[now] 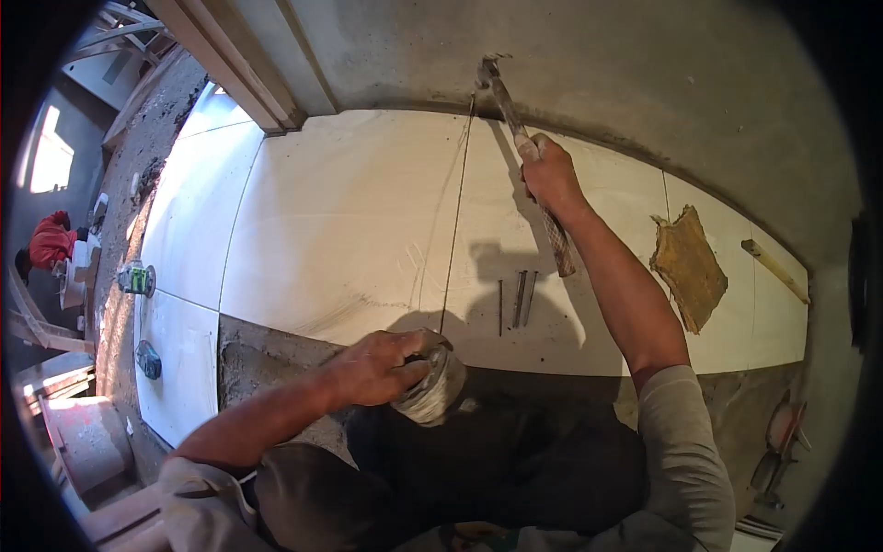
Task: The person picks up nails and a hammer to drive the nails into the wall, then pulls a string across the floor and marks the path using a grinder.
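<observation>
My right hand (pixel 550 175) is closed around the handle of a claw hammer (pixel 504 99). The hammer's head is up by the wall base, and its wrapped grip end hangs below my fist. My left hand (pixel 388 366) grips a spool of string (pixel 432 391) close in front of my legs. A taut string (pixel 452 239) runs from the spool across the white tiles (pixel 340 202) to the foot of the wall, close to the hammer head. Several long nails (pixel 521 299) lie on the tile between my hands, in my shadow.
At right, a ragged brown slab (pixel 690 267) and a wooden strip (pixel 775 270) lie on the tiles. A green tool (pixel 136 280) and a teal one (pixel 148 360) are at left, near a bucket (pixel 90 443). A person in red (pixel 52 242) is further off. The concrete wall (pixel 607 74) bounds the floor.
</observation>
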Available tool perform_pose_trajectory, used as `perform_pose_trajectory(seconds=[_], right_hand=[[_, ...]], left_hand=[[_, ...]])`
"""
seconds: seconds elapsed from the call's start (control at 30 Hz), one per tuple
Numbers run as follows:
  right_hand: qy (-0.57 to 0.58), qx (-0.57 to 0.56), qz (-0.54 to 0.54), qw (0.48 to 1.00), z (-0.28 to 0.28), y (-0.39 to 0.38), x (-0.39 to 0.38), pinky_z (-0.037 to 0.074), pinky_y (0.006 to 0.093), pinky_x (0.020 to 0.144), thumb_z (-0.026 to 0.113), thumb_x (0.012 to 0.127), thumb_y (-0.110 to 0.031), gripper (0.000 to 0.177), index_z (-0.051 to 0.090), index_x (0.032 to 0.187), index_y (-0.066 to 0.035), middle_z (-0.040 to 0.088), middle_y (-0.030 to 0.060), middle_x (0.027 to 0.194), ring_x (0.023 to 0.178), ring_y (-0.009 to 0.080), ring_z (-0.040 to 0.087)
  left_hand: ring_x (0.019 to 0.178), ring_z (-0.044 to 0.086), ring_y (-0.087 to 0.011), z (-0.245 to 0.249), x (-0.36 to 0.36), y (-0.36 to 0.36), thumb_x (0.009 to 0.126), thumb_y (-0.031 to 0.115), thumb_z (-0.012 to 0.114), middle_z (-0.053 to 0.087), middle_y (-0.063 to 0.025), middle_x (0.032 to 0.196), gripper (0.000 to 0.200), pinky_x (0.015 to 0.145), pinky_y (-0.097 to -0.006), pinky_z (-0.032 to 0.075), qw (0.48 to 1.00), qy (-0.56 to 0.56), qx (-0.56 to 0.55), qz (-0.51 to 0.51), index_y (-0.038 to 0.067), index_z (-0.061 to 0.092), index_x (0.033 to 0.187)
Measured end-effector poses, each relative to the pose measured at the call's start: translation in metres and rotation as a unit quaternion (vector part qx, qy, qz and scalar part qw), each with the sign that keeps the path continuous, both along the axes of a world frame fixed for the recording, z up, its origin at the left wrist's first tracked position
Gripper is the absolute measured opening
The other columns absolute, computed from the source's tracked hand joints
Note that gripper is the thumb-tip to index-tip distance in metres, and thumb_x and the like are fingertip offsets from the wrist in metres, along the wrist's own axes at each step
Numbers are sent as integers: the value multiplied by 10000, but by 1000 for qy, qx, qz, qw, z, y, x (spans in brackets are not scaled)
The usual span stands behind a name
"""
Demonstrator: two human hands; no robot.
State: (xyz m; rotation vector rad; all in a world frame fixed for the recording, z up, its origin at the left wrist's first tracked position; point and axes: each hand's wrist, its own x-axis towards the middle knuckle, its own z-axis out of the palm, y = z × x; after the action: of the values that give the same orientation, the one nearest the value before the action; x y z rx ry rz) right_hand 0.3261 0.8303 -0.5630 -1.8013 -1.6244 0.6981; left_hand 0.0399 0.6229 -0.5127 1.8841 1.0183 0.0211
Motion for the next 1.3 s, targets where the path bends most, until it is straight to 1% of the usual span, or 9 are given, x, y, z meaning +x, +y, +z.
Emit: perform_pose_trajectory(seconds=[0.13, 0.2, 0.23, 0.43, 0.5, 0.63, 0.7, 0.9, 1.3], right_hand=[[-9, 11, -6, 1000, -9, 12, -17, 445, 337, 464, 527, 965, -357, 358, 546, 932, -1, 569, 76, 628, 478, 158, 542], [-18, -34, -20, 999, -2, 16, -26, 483, 491, 790, 531, 932, -339, 392, 582, 1031, 37, 635, 312, 908, 923, 460, 618], [-22, -36, -19, 999, -2, 17, -29, 483, 491, 790, 531, 932, -339, 392, 582, 1031, 37, 635, 312, 908, 923, 460, 618], [-27, -8, -44, 999, -22, 19, -33, 482, 502, 779, 523, 942, -340, 393, 584, 1077, 24, 633, 316, 903, 907, 463, 620], [-56, 21, -36, 998, -31, 23, -31, 445, 339, 446, 497, 985, -307, 312, 542, 956, 0, 571, 88, 604, 455, 169, 550], [-42, 44, -46, 997, -39, 21, -33, 443, 334, 445, 495, 985, -301, 308, 535, 935, 0, 568, 86, 602, 451, 167, 548], [-8, 8, -74, 997, -33, 16, -38, 483, 511, 758, 507, 952, -334, 365, 580, 1043, 12, 631, 315, 878, 882, 476, 616], [-73, -28, -51, 996, -41, 20, -38, 485, 517, 750, 503, 952, -335, 354, 568, 1019, 7, 632, 311, 850, 859, 479, 618], [-37, -25, -56, 997, -52, 16, -38, 483, 515, 734, 503, 958, -345, 364, 560, 997, 12, 633, 302, 835, 849, 475, 620]], left_hand=[[944, 639, -226, -45, -3, -18, 910, 89, 531, 663, -148, 1016, 279, 825, -348, 487, 984, -84, -151, 49, 39, 561, 1183], [981, 629, -366, -49, -7, -23, 874, 113, 526, 637, -220, 1009, 321, 830, -425, 489, 971, -206, -109, 49, 8, 538, 1176], [1019, 628, -344, -48, -14, -22, 862, 91, 522, 642, -214, 1052, 366, 857, -395, 486, 969, -160, -177, 63, 12, 534, 1219], [1022, 634, -314, -33, -15, -4, 875, 104, 527, 643, -206, 1074, 359, 877, -382, 479, 954, -208, -196, 91, 12, 555, 1222], [1019, 633, -302, -37, -18, -4, 879, 107, 528, 645, -198, 1073, 352, 880, -381, 477, 953, -214, -187, 102, 14, 559, 1217], [1007, 629, -271, -49, -24, -7, 882, 108, 538, 647, -172, 1074, 340, 885, -371, 472, 943, -243, -187, 126, 23, 566, 1210], [1007, 628, -262, -46, -25, -6, 882, 111, 543, 647, -167, 1074, 338, 887, -365, 470, 945, -223, -198, 135, 28, 567, 1209], [977, 645, -234, -33, -26, 0, 894, 140, 545, 666, -146, 1048, 324, 873, -349, 482, 944, -208, -207, 150, 46, 573, 1202], [964, 661, -241, -26, -29, 2, 877, 178, 552, 678, -154, 1026, 348, 860, -347, 493, 951, -183, -185, 167, 41, 586, 1195]])
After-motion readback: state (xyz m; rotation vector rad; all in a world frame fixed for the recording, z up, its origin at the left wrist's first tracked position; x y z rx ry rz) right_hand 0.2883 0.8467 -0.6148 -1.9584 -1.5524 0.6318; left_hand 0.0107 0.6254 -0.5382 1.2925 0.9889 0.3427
